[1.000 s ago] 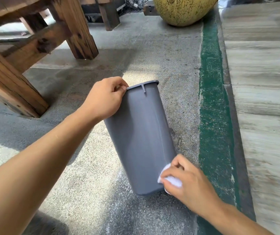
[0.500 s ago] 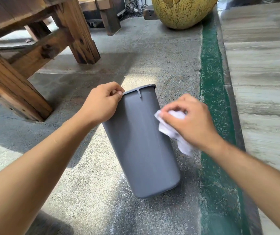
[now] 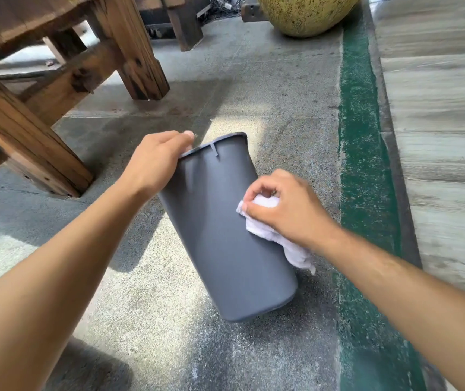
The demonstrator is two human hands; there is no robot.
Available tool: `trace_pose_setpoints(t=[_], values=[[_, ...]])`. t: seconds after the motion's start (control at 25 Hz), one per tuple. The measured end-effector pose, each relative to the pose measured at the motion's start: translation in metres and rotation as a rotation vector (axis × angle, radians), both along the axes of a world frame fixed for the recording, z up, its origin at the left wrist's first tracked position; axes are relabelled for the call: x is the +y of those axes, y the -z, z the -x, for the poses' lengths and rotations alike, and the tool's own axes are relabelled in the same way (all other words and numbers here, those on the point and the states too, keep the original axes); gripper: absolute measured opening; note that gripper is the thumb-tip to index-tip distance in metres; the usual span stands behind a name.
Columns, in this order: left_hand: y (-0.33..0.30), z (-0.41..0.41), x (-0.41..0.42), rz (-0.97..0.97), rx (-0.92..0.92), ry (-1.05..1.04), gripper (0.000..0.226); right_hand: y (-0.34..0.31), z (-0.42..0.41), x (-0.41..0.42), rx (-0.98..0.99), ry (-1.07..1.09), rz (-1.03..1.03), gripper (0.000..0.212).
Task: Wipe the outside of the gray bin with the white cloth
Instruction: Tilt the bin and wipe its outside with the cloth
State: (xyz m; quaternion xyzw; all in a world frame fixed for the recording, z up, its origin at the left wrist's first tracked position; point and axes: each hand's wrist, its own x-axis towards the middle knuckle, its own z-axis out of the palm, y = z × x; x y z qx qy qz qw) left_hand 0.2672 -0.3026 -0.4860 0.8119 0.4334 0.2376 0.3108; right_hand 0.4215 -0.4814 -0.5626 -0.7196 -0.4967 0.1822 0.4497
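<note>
A gray plastic bin stands tilted on the concrete floor, its rim leaning away from me and its base toward me. My left hand grips the rim at its left corner. My right hand presses a crumpled white cloth against the bin's right side wall, about halfway down. One end of the cloth hangs below my wrist, off the bin's edge.
Heavy wooden table legs and braces stand to the left and behind. A large yellow-green rounded pot sits at the top. A green painted strip and a raised stone ledge run along the right.
My right hand with the cloth went from the bin's base up near the rim, then slid down to the middle of the right wall. My left hand kept its hold.
</note>
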Motion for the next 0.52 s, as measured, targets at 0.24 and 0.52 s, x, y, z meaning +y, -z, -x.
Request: trace_pose_setpoints(t=[0.24, 0.52], values=[[-0.007, 0.000, 0.010, -0.040, 0.149, -0.156, 0.078, 0.052, 0.036, -0.065, 0.078, -0.217, 0.129, 0.011], [-0.009, -0.010, -0.006, -0.074, 0.228, 0.059, 0.041, 0.079, 0.058, -0.089, -0.174, -0.532, 0.325, 0.020]])
